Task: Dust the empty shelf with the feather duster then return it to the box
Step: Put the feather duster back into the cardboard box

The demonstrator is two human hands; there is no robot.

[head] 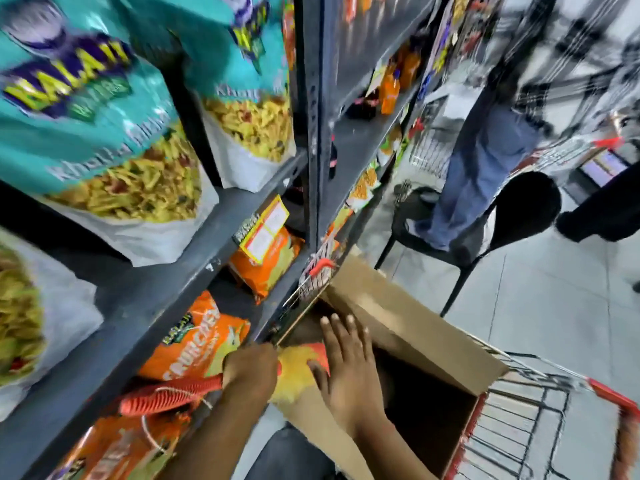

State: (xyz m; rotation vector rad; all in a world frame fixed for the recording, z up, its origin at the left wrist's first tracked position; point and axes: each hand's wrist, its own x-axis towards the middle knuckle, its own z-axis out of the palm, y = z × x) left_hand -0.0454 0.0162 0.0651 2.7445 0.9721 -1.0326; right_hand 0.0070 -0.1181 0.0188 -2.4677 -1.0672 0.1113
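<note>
Shop aisle, grey tiled floor (540, 306), view blurred throughout. Nearest item: open cardboard box (398, 327), flaps raised, dark inside, seated in a wire shopping trolley (526, 420) with red trim, which stands just beside the shelving. Left hand (251, 370): fist clamped around the feather duster (294, 372) where its ribbed orange handle meets the head, knuckles up, forearm running in from the bottom edge. The handle points left, past the shelf edge; the yellow fluffy head lies at the near left rim of the box. Right hand (346, 368): flat, fingers spread and extended, palm down, gripping nothing, lying over the yellow head and the box opening, thumb side touching the fluff. Left of the box: dark grey metal shelving (221, 216) with upright posts. Lower tiers hold orange snack bags (197, 337); the tier above holds large teal snack bags (93, 126) with yellow contents shown on the front. Further bay: orange drink bottles (391, 84) on a shelf. Beyond the trolley: a black chair (512, 216) with a second person (485, 161) in blue jeans and a checked top standing on its seat.
</note>
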